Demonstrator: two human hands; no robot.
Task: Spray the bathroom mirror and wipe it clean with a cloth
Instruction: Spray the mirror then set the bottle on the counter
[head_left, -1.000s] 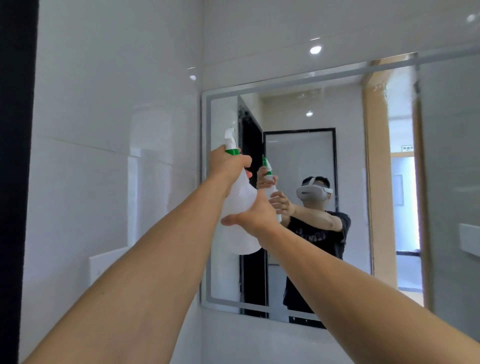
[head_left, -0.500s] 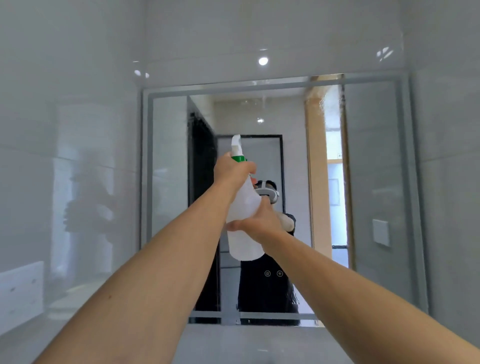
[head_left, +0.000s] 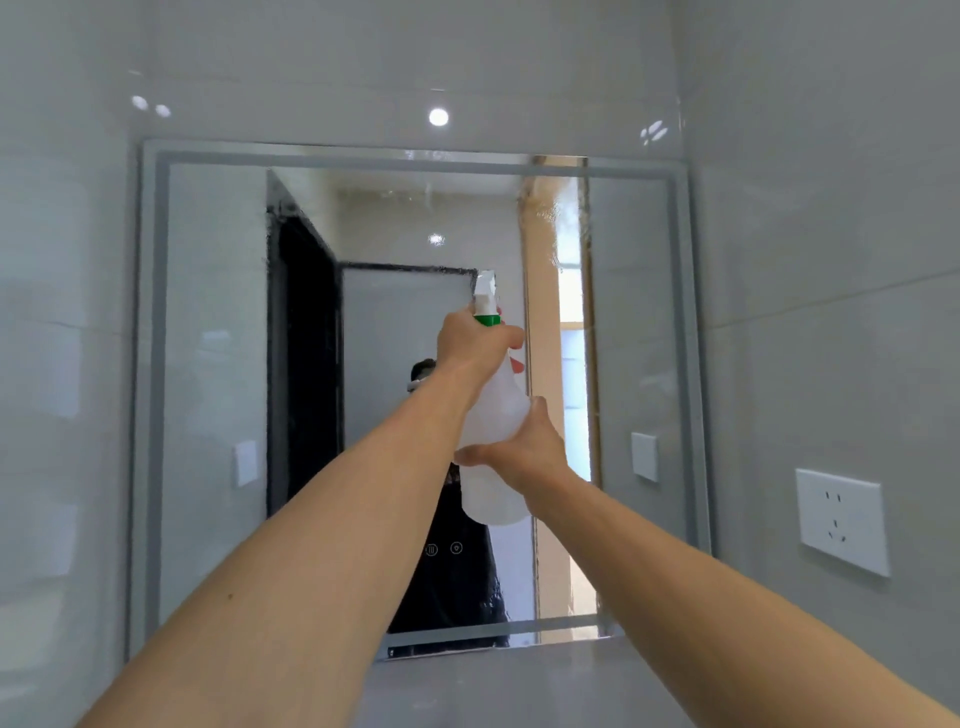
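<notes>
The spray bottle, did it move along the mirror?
Yes. The spray bottle went rightward across the mirror, from its left edge toward the middle-right.

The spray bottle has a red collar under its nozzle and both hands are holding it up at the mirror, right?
Not quite: the head view shows the spray bottle has a green collar, not red. Both hands, left and right, do hold it up at the mirror.

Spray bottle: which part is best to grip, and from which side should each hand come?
Grip the spray bottle in two places, as both hands do now. The left hand wraps the narrow neck under the green collar from the near side, likely best for reaching the trigger. The right hand steadies the wide translucent body from the right. The bottle stands upright, nozzle toward the mirror.
</notes>
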